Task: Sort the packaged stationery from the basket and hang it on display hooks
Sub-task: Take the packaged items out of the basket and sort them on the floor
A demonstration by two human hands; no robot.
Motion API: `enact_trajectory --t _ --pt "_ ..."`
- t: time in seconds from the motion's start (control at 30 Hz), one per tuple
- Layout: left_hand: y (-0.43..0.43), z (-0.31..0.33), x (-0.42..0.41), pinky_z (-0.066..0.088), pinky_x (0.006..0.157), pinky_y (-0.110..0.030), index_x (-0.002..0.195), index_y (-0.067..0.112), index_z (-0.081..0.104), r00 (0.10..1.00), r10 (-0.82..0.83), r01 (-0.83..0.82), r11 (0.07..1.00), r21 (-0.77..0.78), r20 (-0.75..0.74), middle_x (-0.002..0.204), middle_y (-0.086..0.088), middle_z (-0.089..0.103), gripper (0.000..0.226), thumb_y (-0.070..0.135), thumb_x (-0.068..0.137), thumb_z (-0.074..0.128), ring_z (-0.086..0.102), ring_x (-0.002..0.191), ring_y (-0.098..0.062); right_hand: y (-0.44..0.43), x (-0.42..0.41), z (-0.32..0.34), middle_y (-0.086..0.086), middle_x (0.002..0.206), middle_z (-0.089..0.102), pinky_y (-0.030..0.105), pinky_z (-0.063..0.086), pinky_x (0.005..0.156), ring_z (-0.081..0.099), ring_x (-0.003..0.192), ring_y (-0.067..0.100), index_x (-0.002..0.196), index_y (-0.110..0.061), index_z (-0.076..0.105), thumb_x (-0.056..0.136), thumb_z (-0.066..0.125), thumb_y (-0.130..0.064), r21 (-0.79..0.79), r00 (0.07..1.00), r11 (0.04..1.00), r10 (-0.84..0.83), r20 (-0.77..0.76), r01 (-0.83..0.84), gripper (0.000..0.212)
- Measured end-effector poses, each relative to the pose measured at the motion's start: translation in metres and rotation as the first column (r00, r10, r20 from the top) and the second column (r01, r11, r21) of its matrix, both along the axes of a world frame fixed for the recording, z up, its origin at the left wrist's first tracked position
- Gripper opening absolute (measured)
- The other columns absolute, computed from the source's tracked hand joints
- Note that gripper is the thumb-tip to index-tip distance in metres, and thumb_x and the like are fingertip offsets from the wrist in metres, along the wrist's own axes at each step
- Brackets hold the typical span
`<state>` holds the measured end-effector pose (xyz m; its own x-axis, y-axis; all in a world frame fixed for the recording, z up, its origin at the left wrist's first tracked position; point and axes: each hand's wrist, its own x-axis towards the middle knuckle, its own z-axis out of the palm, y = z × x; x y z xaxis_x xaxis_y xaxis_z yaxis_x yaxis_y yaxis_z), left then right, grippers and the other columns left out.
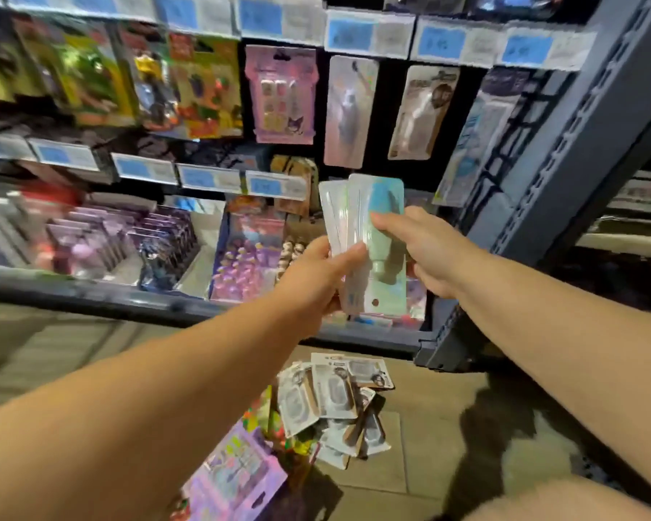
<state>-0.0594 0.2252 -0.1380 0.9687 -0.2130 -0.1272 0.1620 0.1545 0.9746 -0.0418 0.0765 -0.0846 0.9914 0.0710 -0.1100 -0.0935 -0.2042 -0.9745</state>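
Cardboard display boxes stand in a row on the lower shelf [91, 291]. One box [102, 238] holds purple packets upright in rows, and the box [247, 253] just right of it holds small pink and purple items, too blurred for us to name. On the floor below, a loose pile of white-and-brown carded packs [327, 404] lies beside a lilac pack [234, 471].

We hold a fan of holographic packs [382, 197] in front of that shelf, beneath a matching hanging pack [350, 110]. They are long and narrow with rounded corners, and their sheen shifts from teal to pale pink. The front one carries a clear blister, and its round hang hole points down. Our left hand [316, 276] grips the fan from the left, with the thumb pressed across the front and the fingers behind. Our right hand [425, 250] pinches the front pack, thumb on its face and fingers curled behind the right edge.
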Motion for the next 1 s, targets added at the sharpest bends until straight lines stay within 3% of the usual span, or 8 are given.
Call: enact_trajectory --t 0.13,0.27,0.37,0.47,0.57,0.7,0.8,1.0 --pt "0.094 -0.035 -0.010 0.058 0.079 -0.042 0.126 0.026 0.058 0.993 0.108 -0.106 0.993 0.051 -0.039 0.116 -0.005 0.069 0.030 0.027 0.095 0.059 0.067 0.105 -0.028 0.086 0.008 -0.030 0.005 0.100 0.066 0.038 0.054 0.084 0.064 0.092 0.020 0.103 -0.019 0.055 0.092 0.063 -0.032 -0.128 0.972 0.965 0.221 -0.084 -0.230 0.019" --pt "0.173 -0.077 -0.023 0.055 0.084 -0.049 0.132 0.020 0.055 0.977 0.189 -0.182 0.980 0.083 -0.094 0.122 -0.014 0.066 0.041 0.022 0.092 0.063 0.064 0.109 -0.034 0.165 0.012 -0.064 0.001 0.094 0.065 0.025 0.054 0.064 0.063 0.079 0.012 0.106 -0.017 0.056 0.092 0.065 -0.024 -0.196 0.908 0.894 0.364 -0.207 -0.403 0.018" --pt "0.216 -0.109 -0.033 0.057 0.067 -0.034 0.120 0.016 0.061 0.971 0.208 -0.192 0.972 0.137 -0.114 0.097 -0.006 0.073 0.027 0.019 0.093 0.062 0.068 0.088 -0.026 0.210 0.011 -0.097 0.001 0.084 0.065 0.021 0.050 0.057 0.061 0.071 0.013 0.103 -0.016 0.060 0.093 0.062 -0.018 -0.173 0.856 0.857 0.427 -0.293 -0.486 0.010" --pt "0.249 -0.134 -0.039 0.055 0.058 -0.028 0.106 0.018 0.064 0.957 0.223 -0.193 0.967 0.164 -0.186 0.083 0.001 0.073 0.015 0.015 0.092 0.063 0.069 0.075 -0.016 0.242 0.007 -0.141 -0.002 0.082 0.065 0.022 0.048 0.060 0.063 0.079 0.016 0.090 -0.022 0.059 0.093 0.062 -0.017 -0.101 0.857 0.895 0.376 -0.353 -0.435 0.006" --pt "0.272 -0.157 -0.042 0.054 0.062 -0.034 0.112 0.013 0.064 0.933 0.220 -0.178 0.970 0.166 -0.285 0.089 -0.008 0.071 0.041 0.024 0.075 0.077 0.067 0.074 -0.021 0.261 -0.005 -0.178 -0.001 0.089 0.068 0.027 0.052 0.062 0.065 0.081 0.014 0.103 -0.019 0.062 0.093 0.062 -0.016 0.018 0.846 0.940 0.315 -0.430 -0.341 0.010" --pt "0.288 -0.191 -0.056 0.053 0.062 -0.029 0.101 0.015 0.067 0.877 0.202 -0.138 0.975 0.173 -0.435 0.088 -0.006 0.072 0.014 0.018 0.087 0.070 0.067 0.071 -0.019 0.272 -0.027 -0.223 0.000 0.102 0.071 0.043 0.057 0.081 0.068 0.093 0.017 0.113 -0.020 0.059 0.093 0.062 -0.014 0.151 0.803 0.967 0.255 -0.539 -0.205 0.021" --pt "0.298 -0.210 -0.078 0.054 0.062 -0.028 0.113 0.016 0.062 0.817 0.194 -0.082 0.971 0.223 -0.543 0.093 -0.006 0.074 0.027 0.029 0.090 0.068 0.070 0.081 -0.022 0.279 -0.046 -0.251 0.005 0.113 0.068 0.053 0.050 0.095 0.065 0.105 0.025 0.110 -0.022 0.056 0.093 0.061 -0.007 0.170 0.782 0.974 0.220 -0.583 -0.147 0.023" --pt "0.330 -0.248 -0.110 0.054 0.066 -0.034 0.115 0.010 0.058 0.697 0.347 -0.165 0.929 0.330 -0.627 0.101 -0.019 0.069 0.039 0.034 0.087 0.072 0.065 0.081 -0.027 0.306 -0.078 -0.291 0.009 0.114 0.064 0.051 0.049 0.097 0.062 0.110 0.029 0.124 -0.015 0.042 0.085 0.071 -0.007 -0.079 0.762 0.954 0.178 -0.623 -0.288 0.049"
